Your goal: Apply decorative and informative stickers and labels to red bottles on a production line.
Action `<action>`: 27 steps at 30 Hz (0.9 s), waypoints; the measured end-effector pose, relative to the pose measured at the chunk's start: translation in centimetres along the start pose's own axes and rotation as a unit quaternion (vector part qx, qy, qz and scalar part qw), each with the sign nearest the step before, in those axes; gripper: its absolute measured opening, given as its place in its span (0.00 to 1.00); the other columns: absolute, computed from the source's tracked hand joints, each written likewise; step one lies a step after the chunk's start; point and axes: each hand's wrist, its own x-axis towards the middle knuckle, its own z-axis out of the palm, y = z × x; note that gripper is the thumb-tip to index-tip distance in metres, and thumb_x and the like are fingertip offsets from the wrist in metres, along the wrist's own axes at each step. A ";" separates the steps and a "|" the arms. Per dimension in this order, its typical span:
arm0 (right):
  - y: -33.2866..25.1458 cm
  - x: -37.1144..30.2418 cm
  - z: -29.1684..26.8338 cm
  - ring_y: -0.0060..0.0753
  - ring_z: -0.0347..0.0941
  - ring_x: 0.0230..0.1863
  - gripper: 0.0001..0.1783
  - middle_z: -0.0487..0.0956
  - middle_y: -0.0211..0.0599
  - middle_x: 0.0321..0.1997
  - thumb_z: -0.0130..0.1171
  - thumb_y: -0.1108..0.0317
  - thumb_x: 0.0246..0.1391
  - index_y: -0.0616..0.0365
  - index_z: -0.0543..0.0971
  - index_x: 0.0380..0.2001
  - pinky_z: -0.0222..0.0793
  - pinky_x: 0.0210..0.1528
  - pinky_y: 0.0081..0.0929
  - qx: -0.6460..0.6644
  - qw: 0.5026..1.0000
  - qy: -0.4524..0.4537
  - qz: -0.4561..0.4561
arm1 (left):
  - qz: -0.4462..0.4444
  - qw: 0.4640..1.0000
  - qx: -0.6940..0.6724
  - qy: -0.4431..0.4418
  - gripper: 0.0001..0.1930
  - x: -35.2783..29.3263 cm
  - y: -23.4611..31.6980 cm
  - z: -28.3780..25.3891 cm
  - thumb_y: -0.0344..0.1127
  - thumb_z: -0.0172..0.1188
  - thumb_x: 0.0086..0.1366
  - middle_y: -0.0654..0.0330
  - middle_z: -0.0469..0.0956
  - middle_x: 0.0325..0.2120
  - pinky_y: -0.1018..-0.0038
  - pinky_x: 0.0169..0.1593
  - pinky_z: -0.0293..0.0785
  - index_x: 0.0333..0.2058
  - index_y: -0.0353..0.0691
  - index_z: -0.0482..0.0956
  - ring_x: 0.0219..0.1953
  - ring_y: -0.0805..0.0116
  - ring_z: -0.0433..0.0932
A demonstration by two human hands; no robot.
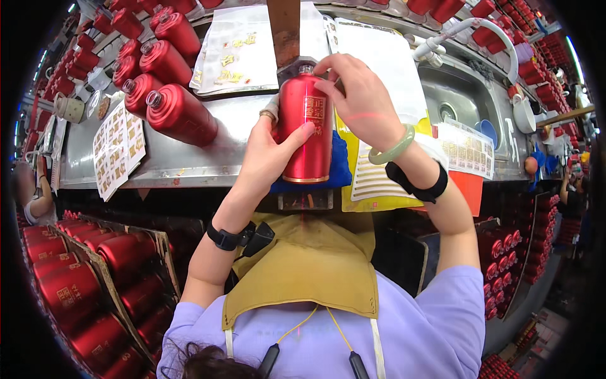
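A glossy red bottle with gold characters leans on a blue cloth at the table's front edge. My left hand is closed around its left side, thumb across the front, and a greyish cover shows on one finger. Curled at the bottle's neck and shoulder, my right hand touches it with fingertips and thumb. Whether something small is pinched there is hidden. The bottle's clear neck shows beside those fingers.
Several red bottles stand at the left near a gold sticker sheet. White sheets lie behind a brown post. To the right are a yellow folder, another sticker sheet and a sink. Bottle crates flank my lap.
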 end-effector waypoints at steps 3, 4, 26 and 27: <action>0.2 -0.9 1.2 0.14 0.61 0.32 0.21 0.68 0.22 0.30 0.72 0.58 0.59 0.60 0.76 0.44 0.62 0.33 0.17 0.215 0.944 0.002 0.250 | 0.001 1.000 -0.008 -0.012 0.37 -0.1 -0.3 -0.3 0.35 0.72 0.64 0.52 0.77 0.56 0.69 0.60 0.77 0.66 0.29 0.63 0.58 0.68 0.77; 0.3 -1.3 1.8 0.14 0.61 0.32 0.21 0.68 0.22 0.30 0.72 0.58 0.59 0.60 0.76 0.44 0.62 0.33 0.17 0.216 0.943 0.000 0.252 | 0.003 1.000 0.007 -0.011 0.38 0.0 -0.5 -0.3 0.35 0.73 0.64 0.51 0.77 0.57 0.69 0.60 0.77 0.66 0.29 0.63 0.58 0.68 0.77; -1.1 -2.6 4.0 0.15 0.61 0.32 0.28 0.68 0.24 0.33 0.79 0.60 0.51 0.62 0.72 0.42 0.64 0.32 0.16 0.390 0.847 0.076 0.353 | -0.006 0.999 -0.042 -0.030 0.41 0.3 -0.9 -0.8 0.32 0.72 0.64 0.50 0.74 0.59 0.68 0.62 0.75 0.69 0.27 0.58 0.60 0.67 0.76; -1.1 -2.5 3.9 0.15 0.62 0.33 0.28 0.68 0.24 0.33 0.80 0.61 0.51 0.62 0.71 0.42 0.64 0.32 0.16 0.387 0.847 0.073 0.358 | -0.002 0.998 -0.050 -0.028 0.41 0.2 -0.9 -0.8 0.32 0.72 0.64 0.50 0.74 0.59 0.68 0.62 0.75 0.69 0.26 0.58 0.60 0.66 0.76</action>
